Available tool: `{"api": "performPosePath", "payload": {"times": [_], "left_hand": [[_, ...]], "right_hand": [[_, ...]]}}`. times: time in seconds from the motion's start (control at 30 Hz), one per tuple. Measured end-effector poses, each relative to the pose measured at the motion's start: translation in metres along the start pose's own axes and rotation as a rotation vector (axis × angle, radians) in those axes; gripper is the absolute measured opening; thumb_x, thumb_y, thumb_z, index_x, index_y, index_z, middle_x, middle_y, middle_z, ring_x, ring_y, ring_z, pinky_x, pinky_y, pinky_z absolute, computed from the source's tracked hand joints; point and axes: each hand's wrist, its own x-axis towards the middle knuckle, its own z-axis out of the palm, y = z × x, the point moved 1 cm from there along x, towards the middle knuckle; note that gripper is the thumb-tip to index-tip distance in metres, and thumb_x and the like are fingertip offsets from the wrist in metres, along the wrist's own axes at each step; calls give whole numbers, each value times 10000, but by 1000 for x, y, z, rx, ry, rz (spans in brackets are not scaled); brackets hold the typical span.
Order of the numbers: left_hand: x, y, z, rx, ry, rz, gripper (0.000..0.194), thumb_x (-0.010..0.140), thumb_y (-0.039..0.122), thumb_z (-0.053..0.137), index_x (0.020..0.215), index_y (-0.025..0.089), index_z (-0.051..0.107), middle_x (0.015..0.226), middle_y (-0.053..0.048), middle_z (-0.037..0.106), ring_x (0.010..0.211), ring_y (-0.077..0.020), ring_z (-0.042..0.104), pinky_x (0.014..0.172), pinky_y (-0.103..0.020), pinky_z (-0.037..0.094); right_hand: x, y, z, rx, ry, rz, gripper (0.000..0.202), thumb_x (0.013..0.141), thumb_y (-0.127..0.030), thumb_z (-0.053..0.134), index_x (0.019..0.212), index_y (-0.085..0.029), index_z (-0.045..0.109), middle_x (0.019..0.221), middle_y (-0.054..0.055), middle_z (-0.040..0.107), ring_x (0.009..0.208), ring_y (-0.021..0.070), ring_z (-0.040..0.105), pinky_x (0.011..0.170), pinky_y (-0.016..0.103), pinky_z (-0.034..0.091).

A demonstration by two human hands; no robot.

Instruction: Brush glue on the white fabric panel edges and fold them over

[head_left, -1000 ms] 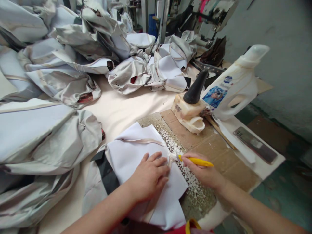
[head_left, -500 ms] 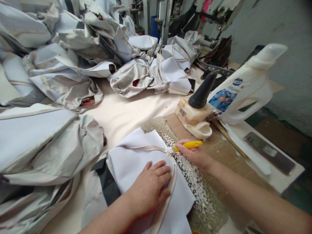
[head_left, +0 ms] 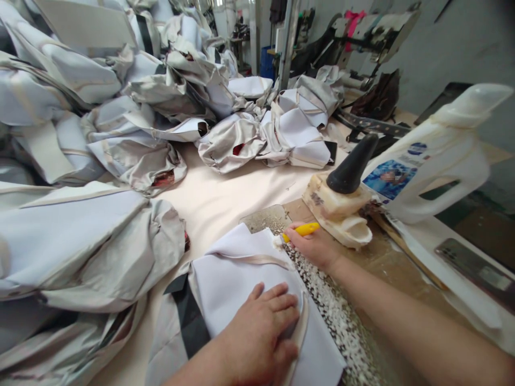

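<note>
My right hand (head_left: 314, 247) grips a brush with a yellow handle (head_left: 306, 229). Its bristles, coated in white stuff, touch the right edge of a white fabric piece (head_left: 229, 279) close to its upper corner. Flat on that same piece lies my left hand (head_left: 263, 327), fingers stretched out, holding nothing. A beige strip runs along the fabric's seams, and a black patch (head_left: 188, 313) shows at its left side. Under the fabric's right edge is a board (head_left: 263, 217) crusted with white flecks, probably dried glue.
A pale container with a black cone (head_left: 352, 166) stands at the right, beside a large white bottle (head_left: 450, 145). A phone (head_left: 478, 268) lies farther right. Piles of grey and white sewn pieces (head_left: 161, 91) fill the left and back. A machine (head_left: 374, 37) stands behind.
The brush has moved up along the fabric's right edge, toward the upper corner. My left hand still rests flat on the fabric. The whole view has shifted slightly.
</note>
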Motion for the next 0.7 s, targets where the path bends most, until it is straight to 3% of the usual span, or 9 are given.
{"api": "performPosePath", "payload": {"times": [0.07, 0.13, 0.2, 0.27, 0.33, 0.4, 0.5, 0.6, 0.7], "left_hand": [[-3, -4, -5, -11, 72, 31, 416, 806, 273, 546, 1217, 290, 482, 1336, 12, 465, 1290, -209, 322, 1067, -471, 284], [-7, -16, -17, 12, 232, 29, 349, 845, 277, 484, 1190, 237, 519, 1304, -27, 499, 1264, -180, 363, 1044, -373, 342], [-10, -37, -36, 89, 418, -50, 320, 867, 290, 427, 1144, 203, 562, 1266, -60, 529, 1246, -185, 384, 1034, -357, 348], [-12, -64, -59, 179, 528, -225, 345, 848, 339, 439, 1128, 190, 577, 1259, -80, 530, 1235, -221, 393, 1045, -393, 317], [-13, -93, -80, 151, 464, -491, 465, 768, 419, 531, 1165, 178, 550, 1274, -95, 513, 1210, -263, 418, 1039, -405, 308], [-12, -115, -92, 12, 273, -690, 562, 655, 456, 618, 1140, 176, 563, 1199, -86, 573, 1120, -279, 503, 973, -364, 380], [-12, -127, -97, -157, 65, -756, 436, 571, 390, 642, 949, 173, 639, 941, -38, 682, 899, -249, 619, 775, -279, 484], [-18, -114, -107, -240, 31, -718, 419, 560, 353, 594, 931, 161, 622, 895, -11, 689, 847, -224, 624, 707, -246, 490], [-30, -77, -144, -302, 83, -618, 504, 560, 390, 555, 994, 134, 570, 902, 24, 676, 844, -195, 602, 715, -234, 477]], "right_hand": [[16, -1, 10, 19, 22, -20, 265, 778, -339, 405, 591, -187, 517, 516, -24, 494, 528, 135, 489, 547, 236, 375], [32, 1, 20, 39, 50, -39, 262, 766, -325, 406, 559, -190, 491, 501, -26, 485, 517, 132, 485, 533, 233, 367], [45, 4, 28, 52, 70, -42, 247, 758, -309, 410, 553, -191, 481, 489, -29, 485, 501, 130, 483, 523, 233, 363], [54, 5, 32, 71, 101, -30, 238, 752, -304, 412, 556, -191, 483, 474, -30, 484, 479, 132, 483, 510, 237, 365], [58, 4, 32, 93, 142, -19, 250, 758, -306, 409, 549, -191, 484, 454, -28, 478, 462, 135, 488, 508, 243, 373], [55, 1, 26, 114, 184, -25, 259, 771, -309, 410, 556, -191, 492, 462, -24, 490, 468, 137, 505, 530, 248, 393], [39, -6, 6, 138, 235, -60, 254, 791, -322, 424, 591, -192, 511, 515, -16, 528, 505, 137, 530, 580, 252, 421], [12, -10, -22, 183, 301, -55, 252, 803, -356, 454, 627, -193, 532, 522, -12, 534, 518, 146, 534, 575, 257, 434], [-18, -9, -53, 235, 406, -9, 231, 798, -385, 507, 697, -185, 564, 553, -6, 563, 540, 151, 548, 573, 258, 445]]}}
